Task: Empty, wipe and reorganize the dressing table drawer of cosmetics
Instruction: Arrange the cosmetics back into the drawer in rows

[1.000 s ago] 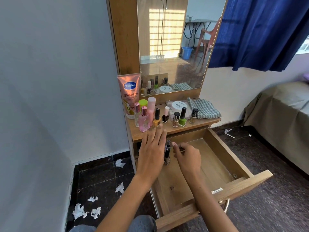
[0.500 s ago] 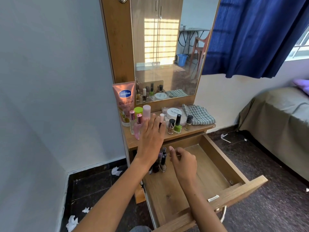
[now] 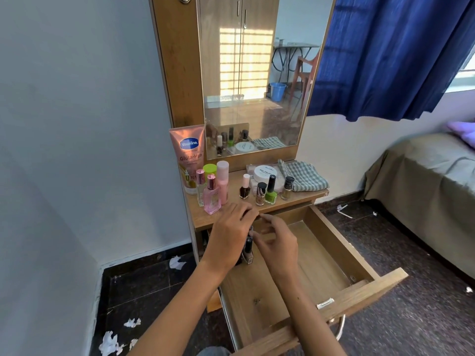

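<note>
I see the left hand point(image 3: 232, 231) has pulled back from the desk point(image 3: 303, 196) top, where half a second ago it reached flat among the bottles; now its fingers curl at the desk's front edge. The orange polish bottle that stood beside the pink perfume point(image 3: 212, 195) is gone from the row, so I judge the left hand has picked it up, but the bottle is hidden and I cannot tell for sure what the fingers grip. The right hand point(image 3: 276, 244) hovers just beside it, fingers loosely bent, holding nothing that I can see.

I read this as the refilling stage: the drawer point(image 3: 334, 250) is pulled out, its pale wood-grain floor mostly bare, with a few dark-capped polish bottles point(image 3: 248, 250) upright in the back left corner under the left hand.

On the desk stand small glass bottles with glossy caps, among them a green polish point(image 3: 270, 195), a soft pink lotion tube point(image 3: 189, 158), a round white jar point(image 3: 265, 173) and a folded checked cloth point(image 3: 304, 176). Crumpled white tissue scraps point(image 3: 110, 343) lie on the dark speckled floor.
</note>
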Available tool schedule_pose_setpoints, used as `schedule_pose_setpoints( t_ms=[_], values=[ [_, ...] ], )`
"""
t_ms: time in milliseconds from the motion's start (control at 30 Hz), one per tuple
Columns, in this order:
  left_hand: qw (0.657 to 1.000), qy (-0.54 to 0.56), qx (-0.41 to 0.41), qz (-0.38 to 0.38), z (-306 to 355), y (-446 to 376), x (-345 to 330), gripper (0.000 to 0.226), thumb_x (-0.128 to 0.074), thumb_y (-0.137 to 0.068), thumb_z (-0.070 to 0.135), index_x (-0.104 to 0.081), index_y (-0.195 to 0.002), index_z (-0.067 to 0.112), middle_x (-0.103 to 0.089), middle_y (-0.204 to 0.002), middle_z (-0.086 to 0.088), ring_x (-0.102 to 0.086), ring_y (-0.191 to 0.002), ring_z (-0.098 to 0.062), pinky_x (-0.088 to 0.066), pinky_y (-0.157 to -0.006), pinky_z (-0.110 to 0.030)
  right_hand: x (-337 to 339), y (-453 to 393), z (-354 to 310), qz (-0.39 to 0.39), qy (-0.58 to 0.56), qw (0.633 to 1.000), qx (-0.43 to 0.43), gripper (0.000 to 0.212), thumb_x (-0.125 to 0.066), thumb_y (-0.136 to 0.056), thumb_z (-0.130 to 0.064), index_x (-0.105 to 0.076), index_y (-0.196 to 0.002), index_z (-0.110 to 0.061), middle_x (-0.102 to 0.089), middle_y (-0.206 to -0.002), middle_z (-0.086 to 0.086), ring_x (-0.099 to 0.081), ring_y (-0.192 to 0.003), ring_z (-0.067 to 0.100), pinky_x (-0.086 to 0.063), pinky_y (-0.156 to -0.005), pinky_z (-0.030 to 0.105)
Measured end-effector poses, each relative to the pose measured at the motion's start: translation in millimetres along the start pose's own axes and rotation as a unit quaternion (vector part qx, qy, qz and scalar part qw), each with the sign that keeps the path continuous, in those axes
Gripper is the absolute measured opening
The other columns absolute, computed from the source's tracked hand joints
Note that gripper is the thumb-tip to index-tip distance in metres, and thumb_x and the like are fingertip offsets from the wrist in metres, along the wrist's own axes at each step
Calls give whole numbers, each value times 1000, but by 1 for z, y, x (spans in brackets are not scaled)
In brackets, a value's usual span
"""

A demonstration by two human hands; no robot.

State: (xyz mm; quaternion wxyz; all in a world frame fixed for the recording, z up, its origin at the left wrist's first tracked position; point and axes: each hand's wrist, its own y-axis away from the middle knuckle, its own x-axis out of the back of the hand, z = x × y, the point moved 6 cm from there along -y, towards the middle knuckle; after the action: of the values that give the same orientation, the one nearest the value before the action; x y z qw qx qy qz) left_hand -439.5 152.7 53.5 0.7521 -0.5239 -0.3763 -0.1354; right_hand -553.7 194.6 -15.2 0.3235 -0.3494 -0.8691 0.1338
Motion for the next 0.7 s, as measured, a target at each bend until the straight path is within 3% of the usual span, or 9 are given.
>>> schedule_pose_setpoints(
  t_ms=[133,267,367,533,633,700],
  values=[
    [998,69,-4,1,10,9,3,24,-66,-82,1,-66,-105,5,-63,-101,-8,-59,-97,-17,-48,-85,-23,-3,1,-5,-18,10,999,47,34,-76,-74,-18,-64,-104,-28,-60,-90,-16,-57,-79,6,-53,-60,32],
    [992,120,26,17,8,19,2,29,-66,-83,-2,-64,-111,7,-64,-105,-6,-57,-105,-12,-41,-96,-16,-5,2,-10,-55,28,995,77,35,-73,-77,-15,-62,-107,-28,-59,-99,-19,-56,-89,5,-53,-66,27],
    [990,132,52,1,6,27,-4,42,-63,-87,2,-56,-128,9,-64,-116,-4,-55,-113,-9,-42,-99,-18,-5,3,-7,-48,53,995,63,28,-75,-76,-14,-65,-101,-23,-59,-91,-16,-56,-83,6,-53,-66,30],
    [990,20,127,-64,-11,61,-30,42,-57,-91,24,-53,-132,17,-57,-132,1,-51,-123,-15,-34,-105,-31,14,3,20,27,42,993,-106,19,-81,-75,-24,-65,-86,-21,-65,-81,-8,-61,-74,6,-47,-63,21],
    [980,-5,164,-113,-20,84,-48,39,-53,-95,27,-51,-133,18,-51,-138,1,-44,-131,-15,-24,-110,-34,6,6,31,-22,50,981,-185,20,-81,-76,-23,-63,-83,-17,-66,-80,-2,-60,-73,13,-47,-65,26],
    [978,-23,163,-129,-20,91,-54,39,-60,-92,22,-55,-130,17,-53,-136,0,-46,-129,-17,-27,-109,-35,-3,7,36,-56,59,972,-222,20,-80,-76,-20,-67,-88,-11,-68,-84,2,-61,-76,16,-50,-68,30]
  ],
)
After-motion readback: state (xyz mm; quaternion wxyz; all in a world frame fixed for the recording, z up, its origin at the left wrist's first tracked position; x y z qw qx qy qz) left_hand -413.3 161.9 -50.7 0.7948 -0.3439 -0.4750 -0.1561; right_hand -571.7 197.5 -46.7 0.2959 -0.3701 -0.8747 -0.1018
